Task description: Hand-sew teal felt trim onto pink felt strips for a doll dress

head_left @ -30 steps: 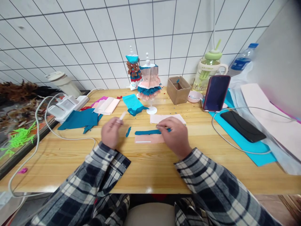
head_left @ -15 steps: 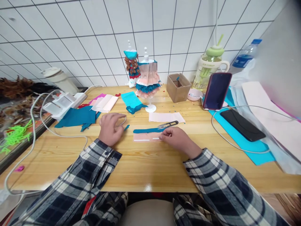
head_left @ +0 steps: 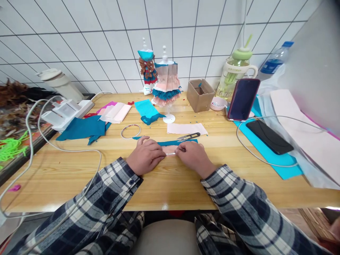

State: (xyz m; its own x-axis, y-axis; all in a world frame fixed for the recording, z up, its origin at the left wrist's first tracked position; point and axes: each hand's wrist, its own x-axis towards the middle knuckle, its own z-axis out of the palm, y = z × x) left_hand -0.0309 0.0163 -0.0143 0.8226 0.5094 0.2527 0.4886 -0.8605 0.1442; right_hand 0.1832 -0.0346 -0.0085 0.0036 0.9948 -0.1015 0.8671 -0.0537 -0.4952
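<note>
A pink crepe paper strip (head_left: 170, 149) lies on the table in front of me, with a white, tape-like line along its near edge. My left hand (head_left: 147, 155) rests over the strip's left part, fingers stretched out and pressing down on it. At the near edge, my right hand (head_left: 195, 157) pinches the strip with thumb and index finger; the exact grip is partly hidden. Just behind lies a teal crepe paper strip (head_left: 176, 143), partly covered by both hands. Thread snips (head_left: 189, 136) touch its far side. A thin ring-shaped roll (head_left: 130, 131) lies beyond my left hand.
A pale pink paper piece (head_left: 187, 128) lies behind the snips. Two small dress forms (head_left: 166, 83) in paper dresses stand at the back, beside a cardboard box (head_left: 201, 95). Phones (head_left: 269, 136) and a cable are on the right; teal paper (head_left: 83, 129) and a power strip (head_left: 67, 112) on the left.
My left hand has let go of the ring-shaped roll and moved right onto the pink strip. My right hand stays at the strip's near edge, shifted slightly left.
</note>
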